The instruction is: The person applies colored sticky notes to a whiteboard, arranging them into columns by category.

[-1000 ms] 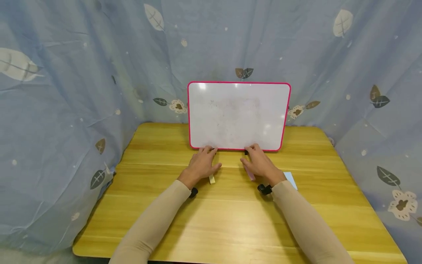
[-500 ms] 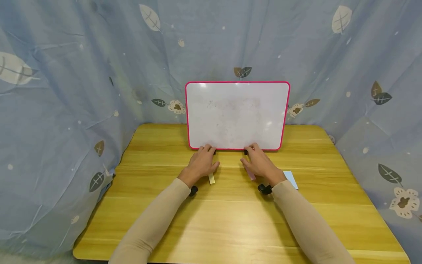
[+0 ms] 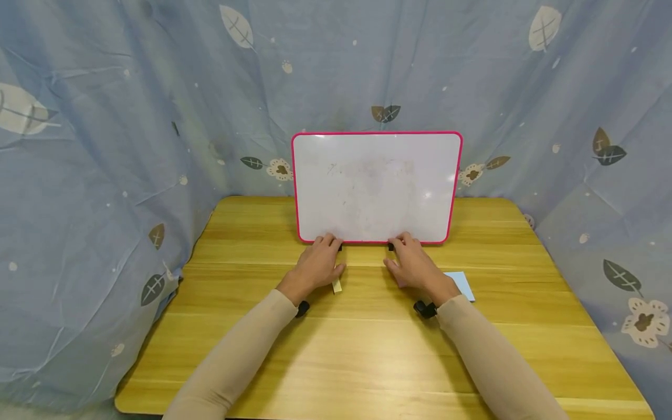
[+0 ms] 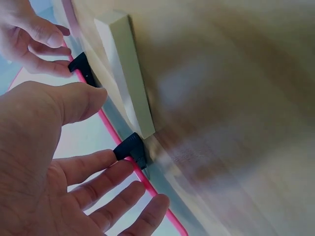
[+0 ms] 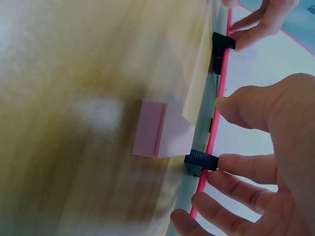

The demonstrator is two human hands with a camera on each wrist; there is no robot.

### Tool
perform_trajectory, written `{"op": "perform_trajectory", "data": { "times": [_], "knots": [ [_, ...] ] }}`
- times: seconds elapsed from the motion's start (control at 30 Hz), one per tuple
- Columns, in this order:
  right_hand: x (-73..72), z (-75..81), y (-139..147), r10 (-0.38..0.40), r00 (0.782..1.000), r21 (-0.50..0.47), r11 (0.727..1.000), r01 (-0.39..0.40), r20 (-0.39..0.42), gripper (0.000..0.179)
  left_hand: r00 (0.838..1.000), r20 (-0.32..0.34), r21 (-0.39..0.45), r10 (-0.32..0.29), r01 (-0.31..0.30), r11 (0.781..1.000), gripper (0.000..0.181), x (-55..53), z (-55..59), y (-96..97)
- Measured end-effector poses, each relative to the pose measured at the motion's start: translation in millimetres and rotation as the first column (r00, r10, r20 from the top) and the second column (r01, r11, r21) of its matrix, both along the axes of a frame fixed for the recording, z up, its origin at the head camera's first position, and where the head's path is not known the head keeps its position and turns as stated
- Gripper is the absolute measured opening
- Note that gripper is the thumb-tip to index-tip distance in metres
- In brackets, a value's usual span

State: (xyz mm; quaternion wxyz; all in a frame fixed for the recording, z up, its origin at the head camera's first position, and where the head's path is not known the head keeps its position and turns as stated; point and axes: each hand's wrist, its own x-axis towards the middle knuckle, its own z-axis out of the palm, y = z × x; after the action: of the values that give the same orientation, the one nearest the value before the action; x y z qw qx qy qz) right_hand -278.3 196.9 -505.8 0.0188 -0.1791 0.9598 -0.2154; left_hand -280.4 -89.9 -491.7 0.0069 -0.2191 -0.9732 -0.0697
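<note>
1. Centrally, a whiteboard (image 3: 375, 186) with a pink frame stands on its long edge on a wood-grain table (image 3: 336, 361), before a leaf-patterned curtain (image 3: 336, 64). Whether its back touches the curtain cannot be told.

2. At the whiteboard's lower edge, left of its middle, is the person's left hand (image 3: 319, 262). Its fingers are extended with the thumb apart, clasping nothing; the index fingertip touches a black foot (image 4: 130, 147) on the frame.

3. At the same edge, right of the middle, the right hand (image 3: 415, 263) mirrors it: fingers loosely straight, thumb free, index fingertip against the second black foot (image 5: 201, 162).

4. The feet straddle the frame and meet the table, probably to prop the whiteboard up; the spread, light touch on both suggests steadying or aligning them evenly rather than lifting.

5. Just in front of the whiteboard, near the left foot, lies a pale yellow block (image 4: 133, 73); a pink block (image 5: 147, 130) lies near the right one.

6. Farther in front of the whiteboard, toward its right, a light blue pad (image 3: 461, 286) lies partly hidden behind the right wrist.
</note>
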Motion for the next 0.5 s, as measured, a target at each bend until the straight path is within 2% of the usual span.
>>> {"op": "perform_trajectory", "data": {
  "times": [0.5],
  "knots": [
    [18.3, -2.0, 0.7, 0.027, 0.994, 0.01, 1.0, -0.026, -0.11, 0.059, 0.998, -0.044, 0.032, -0.036, 0.038, 0.999, 0.058, 15.6, -3.4, -7.0]
  ]
}}
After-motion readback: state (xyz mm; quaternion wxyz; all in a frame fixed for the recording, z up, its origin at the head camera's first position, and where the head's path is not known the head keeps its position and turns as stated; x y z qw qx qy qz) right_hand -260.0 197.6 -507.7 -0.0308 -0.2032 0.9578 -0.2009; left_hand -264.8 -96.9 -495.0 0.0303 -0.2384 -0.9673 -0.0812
